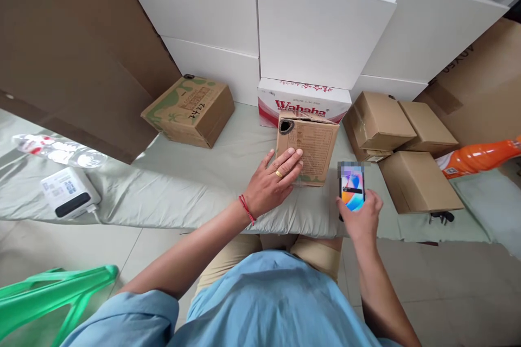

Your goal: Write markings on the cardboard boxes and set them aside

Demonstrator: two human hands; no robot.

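Observation:
My left hand (pixel 273 181), with a gold ring and a red string bracelet, lies against the near face of a brown cardboard box (pixel 317 149). Its fingers are stretched out over the printed face. A dark-rimmed hole shows in the box's upper left corner. To the right, my right hand (pixel 362 214) is closed around the lower part of a smartphone (pixel 352 187), thumb on the left edge and fingers on the right. The phone's screen is lit with a colourful picture. Behind the brown box stands a white and red Wahaba-style carton (pixel 266 100), partly covered by it.
A green-printed cardboard box (pixel 191 111) sits at the back left. Several plain boxes (pixel 421 181) and an orange bottle (pixel 480 157) are at right. A plastic bottle (pixel 61 150) and a white device (pixel 70 192) lie left. A green stool (pixel 61 293) stands below. White panels (pixel 317 27) rise behind.

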